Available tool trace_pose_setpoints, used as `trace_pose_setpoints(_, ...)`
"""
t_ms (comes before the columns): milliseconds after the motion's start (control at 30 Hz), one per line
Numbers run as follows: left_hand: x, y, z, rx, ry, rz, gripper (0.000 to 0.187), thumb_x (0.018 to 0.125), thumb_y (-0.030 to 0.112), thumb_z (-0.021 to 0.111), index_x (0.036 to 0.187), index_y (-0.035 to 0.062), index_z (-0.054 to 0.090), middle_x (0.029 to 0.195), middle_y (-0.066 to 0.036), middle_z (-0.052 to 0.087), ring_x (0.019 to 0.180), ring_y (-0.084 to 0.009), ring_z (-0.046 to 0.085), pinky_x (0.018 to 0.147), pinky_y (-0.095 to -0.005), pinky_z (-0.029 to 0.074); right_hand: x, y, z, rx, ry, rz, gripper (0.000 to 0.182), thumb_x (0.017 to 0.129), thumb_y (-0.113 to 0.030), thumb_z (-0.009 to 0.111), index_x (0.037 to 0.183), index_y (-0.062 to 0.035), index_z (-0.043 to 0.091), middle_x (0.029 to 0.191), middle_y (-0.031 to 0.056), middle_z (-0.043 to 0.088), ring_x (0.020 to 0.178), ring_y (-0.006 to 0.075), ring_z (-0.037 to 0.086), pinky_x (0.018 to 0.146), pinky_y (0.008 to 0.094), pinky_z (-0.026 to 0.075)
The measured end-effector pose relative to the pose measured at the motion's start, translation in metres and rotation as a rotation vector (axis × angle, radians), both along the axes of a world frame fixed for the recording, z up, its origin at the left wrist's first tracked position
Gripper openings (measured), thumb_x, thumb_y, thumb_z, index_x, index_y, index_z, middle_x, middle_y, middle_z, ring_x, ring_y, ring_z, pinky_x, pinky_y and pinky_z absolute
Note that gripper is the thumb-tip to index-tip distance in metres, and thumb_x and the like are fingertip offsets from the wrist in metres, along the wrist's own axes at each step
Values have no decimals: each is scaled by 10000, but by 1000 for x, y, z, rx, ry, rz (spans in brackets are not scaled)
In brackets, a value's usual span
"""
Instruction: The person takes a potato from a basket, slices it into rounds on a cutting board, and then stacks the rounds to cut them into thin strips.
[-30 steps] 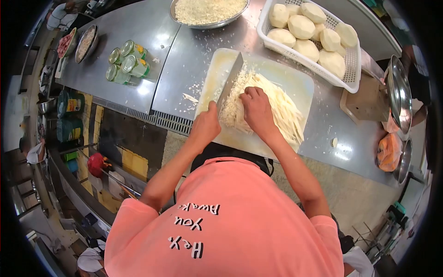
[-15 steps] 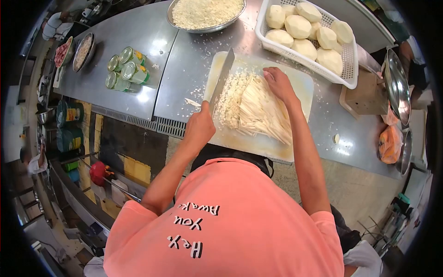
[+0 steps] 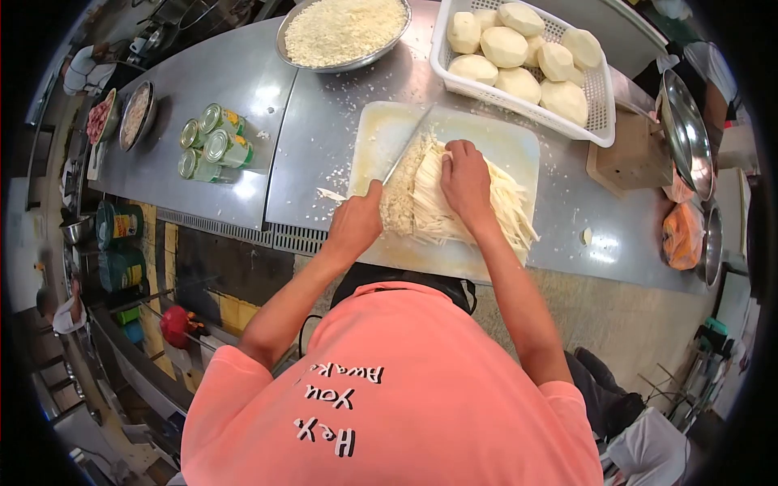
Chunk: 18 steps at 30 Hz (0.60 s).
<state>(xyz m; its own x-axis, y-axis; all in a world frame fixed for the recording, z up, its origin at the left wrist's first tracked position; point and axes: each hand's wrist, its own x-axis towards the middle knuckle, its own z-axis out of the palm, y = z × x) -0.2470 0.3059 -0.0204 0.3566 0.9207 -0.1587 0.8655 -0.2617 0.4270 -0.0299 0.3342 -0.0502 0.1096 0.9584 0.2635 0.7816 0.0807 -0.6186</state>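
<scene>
My left hand [image 3: 356,220] is wrapped around the handle of a knife [image 3: 408,144], whose long blade lies along the left side of the cut pile. Curved over a bundle of pale, thin-cut strips [image 3: 506,206], my right hand [image 3: 466,180] presses them down with bent fingers, close to the blade. Finely chopped bits [image 3: 399,198] lie between the blade and the strips. All of this rests on a whitish cutting board [image 3: 454,261] stained yellow.
A white plastic basket [image 3: 606,121] of peeled, pale round vegetables stands at the back right. Behind the board is a metal bowl [image 3: 344,31] heaped with chopped bits. Several green-labelled cans [image 3: 217,144] stand at left. Metal bowls [image 3: 687,134] line the right edge.
My right hand has moved left and down onto the strips, closer to the knife. The blade has shifted right against the pile, and the strips fan out more to the right.
</scene>
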Motion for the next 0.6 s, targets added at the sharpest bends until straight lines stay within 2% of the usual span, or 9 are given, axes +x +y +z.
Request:
trace_pose_setpoints(67, 2, -1, 16, -30, -11, -3, 191, 848, 7, 519, 1024, -24, 449, 646, -315, 592, 677, -515, 621, 611, -598, 482, -9, -5, -4, 22, -160, -37, 139, 864, -103, 594, 979, -25, 601, 975, 160, 599, 926, 355, 568, 839, 470, 440)
trace_pose_setpoints(100, 0, -1, 28, -27, -61, -3, 195, 870, 14, 517, 1048, -22, 445, 634, -313, 580, 669, -519, 607, 597, -591, 470, -11, -6, -12, 131, -235, -51, 127, 847, -110, 601, 955, -42, 592, 951, 135, 580, 923, 321, 548, 839, 440, 411)
trace_pose_setpoints(200, 8, 2, 38, -54, -112, -1, 198, 898, 29, 515, 1076, -23, 445, 631, -310, 571, 669, -523, 591, 593, -583, 455, -14, -6, -12, 52, -329, -60, 141, 840, -123, 602, 964, -58, 591, 954, 114, 572, 922, 306, 540, 833, 432, 404)
trace_pose_setpoints(233, 13, 2, 37, -82, -116, 8, 198, 904, 36, 515, 1081, -24, 449, 640, -310, 575, 676, -524, 589, 604, -582, 452, -14, -5, -12, 48, -325, -63, 141, 840, -123, 602, 964, -58, 591, 954, 114, 572, 922, 306, 540, 833, 432, 404)
trace_pose_setpoints(300, 23, 16, -2, -55, -111, -34, 195, 909, 44, 517, 1076, -26, 446, 644, -312, 576, 678, -526, 588, 610, -585, 448, -13, -5, -13, 64, -348, -43, 134, 833, -130, 595, 956, -78, 591, 927, 105, 564, 898, 299, 537, 814, 426, 402)
trace_pose_setpoints(533, 17, 12, 56, -119, -69, -77, 176, 891, 27, 518, 1031, -36, 431, 684, -326, 585, 705, -519, 598, 630, -572, 454, -13, -2, -13, 45, -358, -40, 143, 818, -126, 602, 958, -97, 599, 914, 97, 568, 888, 297, 542, 804, 425, 399)
trace_pose_setpoints(600, 24, 16, 11, -106, -65, -111, 174, 887, 20, 519, 1026, -35, 429, 688, -325, 586, 710, -516, 599, 632, -570, 456, -13, -3, -13, 62, -375, -35, 155, 813, -121, 603, 966, -100, 603, 914, 94, 572, 884, 296, 544, 803, 423, 399)
